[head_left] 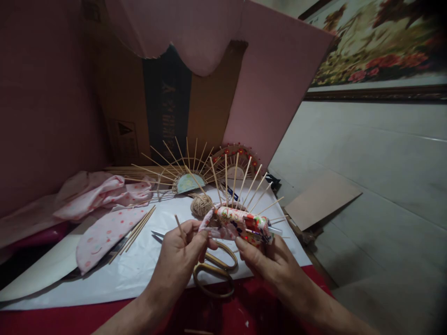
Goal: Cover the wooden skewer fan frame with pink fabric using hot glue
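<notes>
My left hand (186, 244) is closed, its thumb and fingers pinching a pale pink fabric strip (206, 222) with red marks. A thin wooden stick (179, 224) pokes up from between its fingers. My right hand (267, 258) is wrapped round a flower-patterned glue gun (240, 218), with a clear glue stick (275, 230) jutting from its right end and its tip pointing left, close to the strip. Behind the gun, wooden sticks (237, 179) fan upward from a half-round piece whose base is mostly hidden. Gold-handled scissors (214, 270) lie beneath my hands.
A twine ball (201, 205) sits behind my left hand. Farther back stand a stick fan with a green half-disc (190, 183) and another with red beads (240, 151). Dotted fabric (108, 237) and loose sticks (134, 232) lie left. A pink-covered cardboard box (275, 70) rises behind.
</notes>
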{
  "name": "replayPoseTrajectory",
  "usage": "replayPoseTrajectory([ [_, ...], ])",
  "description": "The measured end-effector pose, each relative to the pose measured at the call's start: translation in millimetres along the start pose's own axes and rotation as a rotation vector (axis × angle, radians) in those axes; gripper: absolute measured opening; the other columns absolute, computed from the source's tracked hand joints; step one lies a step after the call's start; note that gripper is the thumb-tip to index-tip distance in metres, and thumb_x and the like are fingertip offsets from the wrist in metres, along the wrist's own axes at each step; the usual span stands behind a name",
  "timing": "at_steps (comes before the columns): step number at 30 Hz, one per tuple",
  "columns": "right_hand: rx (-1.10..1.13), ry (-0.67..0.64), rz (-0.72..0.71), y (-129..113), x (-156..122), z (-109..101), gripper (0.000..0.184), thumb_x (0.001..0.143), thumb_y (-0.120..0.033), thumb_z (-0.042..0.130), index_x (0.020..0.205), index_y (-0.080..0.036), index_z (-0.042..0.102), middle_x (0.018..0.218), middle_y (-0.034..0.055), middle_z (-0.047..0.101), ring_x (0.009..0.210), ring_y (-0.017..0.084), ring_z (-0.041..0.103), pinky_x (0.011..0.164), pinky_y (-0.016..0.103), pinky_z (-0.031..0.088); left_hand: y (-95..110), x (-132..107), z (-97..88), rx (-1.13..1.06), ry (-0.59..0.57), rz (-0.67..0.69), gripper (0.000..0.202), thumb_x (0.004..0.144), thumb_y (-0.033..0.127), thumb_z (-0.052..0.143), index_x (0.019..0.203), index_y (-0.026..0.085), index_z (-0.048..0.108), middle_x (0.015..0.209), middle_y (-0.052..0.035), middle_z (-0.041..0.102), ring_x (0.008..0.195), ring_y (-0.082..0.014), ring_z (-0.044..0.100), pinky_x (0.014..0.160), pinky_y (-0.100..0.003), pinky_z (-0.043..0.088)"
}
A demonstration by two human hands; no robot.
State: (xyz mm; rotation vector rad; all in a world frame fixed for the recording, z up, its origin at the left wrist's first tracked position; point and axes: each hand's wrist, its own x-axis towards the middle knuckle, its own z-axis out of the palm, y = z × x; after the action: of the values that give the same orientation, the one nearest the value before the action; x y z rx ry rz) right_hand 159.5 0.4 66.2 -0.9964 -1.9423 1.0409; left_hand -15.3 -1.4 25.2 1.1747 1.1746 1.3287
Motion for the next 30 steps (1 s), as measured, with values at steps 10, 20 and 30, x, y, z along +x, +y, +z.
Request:
replayPoseTrajectory([
  [10, 0.076, -0.024, 0.008, -4.0, -2.6, 4.4, 0.03, 0.09, -0.03, 0.047, 0.118, -0.025, 0.059, 0.11, 0.0046, 0.065, 0.102, 0.021, 0.059, 0.096, 0.035, 0.044, -0.3, 1.6, 0.7, 0.016, -0.009, -0.006, 0.025, 0.08, 0.037, 0.054, 0.07, 0.014, 0.06, 0.059, -0.0011, 0.06, 0.046, -0.0076, 0.041, 0.045, -0.02, 0.032],
  [20, 0.087, -0.03, -0.02, -3.8, -2.3, 4.6, 0.033, 0.09, -0.025, 0.048, 0.122, -0.029, 0.057, 0.119, 0.0031, 0.062, 0.112, 0.022, 0.055, 0.099, 0.038, 0.043, -3.8, 0.2, -0.9, 0.032, -0.018, 0.001, 0.025, 0.081, 0.037, 0.053, 0.071, 0.015, 0.06, 0.057, 0.0004, 0.058, 0.047, -0.008, 0.041, 0.046, -0.021, 0.032],
  [30, 0.012, 0.008, -0.012, 0.3, -2.6, 0.2, 0.033, 0.091, -0.027, 0.049, 0.122, -0.029, 0.056, 0.116, 0.0024, 0.064, 0.101, 0.02, 0.061, 0.097, 0.038, 0.044, -5.9, 0.4, -1.1, 0.071, -0.027, -0.009, 0.027, 0.082, 0.039, 0.051, 0.075, 0.015, 0.06, 0.063, -0.0021, 0.061, 0.049, -0.0087, 0.041, 0.048, -0.022, 0.032],
])
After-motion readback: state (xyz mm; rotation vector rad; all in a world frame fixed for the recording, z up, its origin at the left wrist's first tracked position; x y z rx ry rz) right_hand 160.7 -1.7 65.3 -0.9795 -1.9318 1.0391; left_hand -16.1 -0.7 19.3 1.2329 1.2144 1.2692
